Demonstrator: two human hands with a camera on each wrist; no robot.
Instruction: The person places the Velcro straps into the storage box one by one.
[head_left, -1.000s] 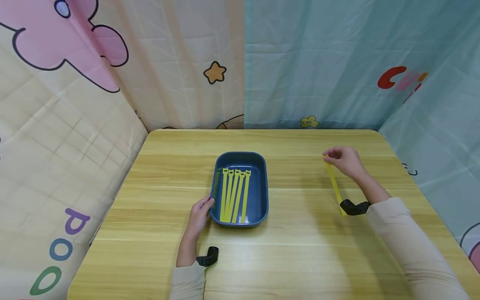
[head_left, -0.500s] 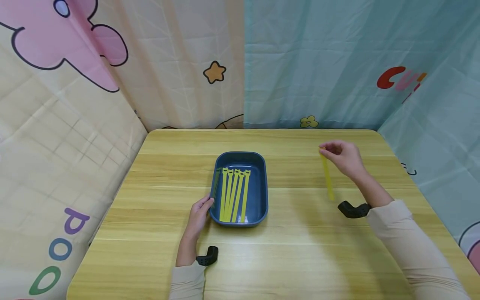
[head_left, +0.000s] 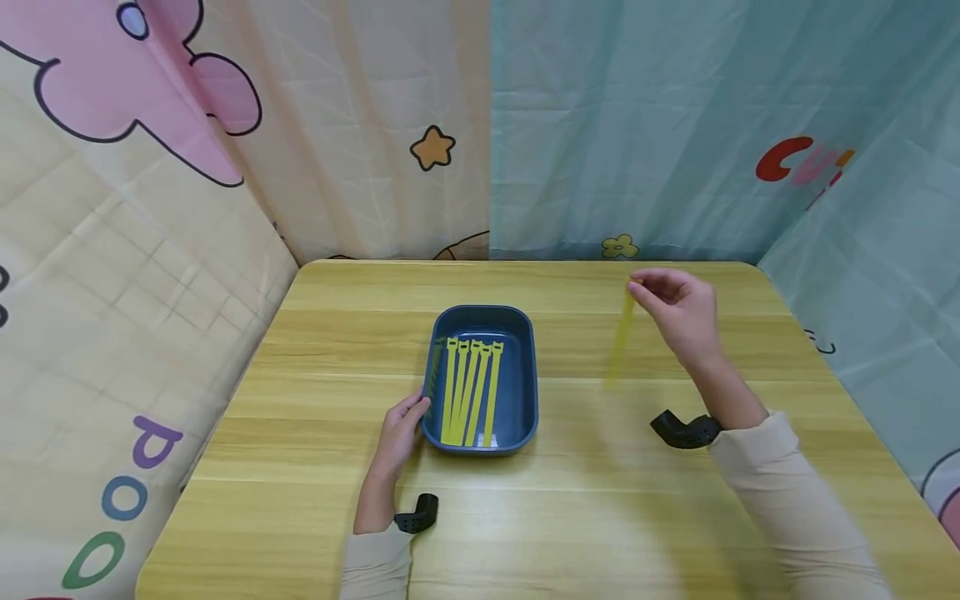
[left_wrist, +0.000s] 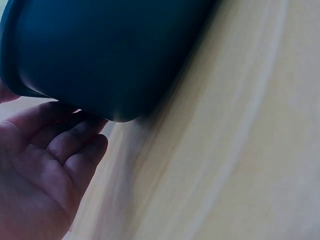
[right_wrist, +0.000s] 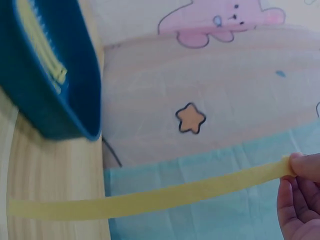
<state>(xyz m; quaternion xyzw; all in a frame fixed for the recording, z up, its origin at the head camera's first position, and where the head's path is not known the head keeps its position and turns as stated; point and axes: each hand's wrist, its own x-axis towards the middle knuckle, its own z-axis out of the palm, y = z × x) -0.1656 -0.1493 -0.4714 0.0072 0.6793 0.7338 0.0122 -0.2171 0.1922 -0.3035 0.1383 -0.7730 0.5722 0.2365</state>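
Note:
Pinched by one end between the thumb and fingers of my right hand (head_left: 681, 317) is a yellow hook-and-loop cable tie (right_wrist: 165, 197). It hangs above the table to the right of a dark blue bin (head_left: 525, 433), blurred in the head view. My left hand (head_left: 397, 432) grips the bin's left side near the front. In the left wrist view, the fingers (left_wrist: 75, 142) meet the bin's outer wall, while the thumb is mostly hidden. Several more yellow cable ties (head_left: 468, 392) lie side by side in the bin, slotted heads toward the back.
The bin stands on a wooden table (head_left: 315, 350). A printed curtain (head_left: 600, 133) rises behind the table and along both sides. Each wrist wears a black camera mount (head_left: 684, 429).
My right hand has lifted the cable tie off the table and carried it left and toward the back, its free end swinging left. My left hand and the bin have stayed put.

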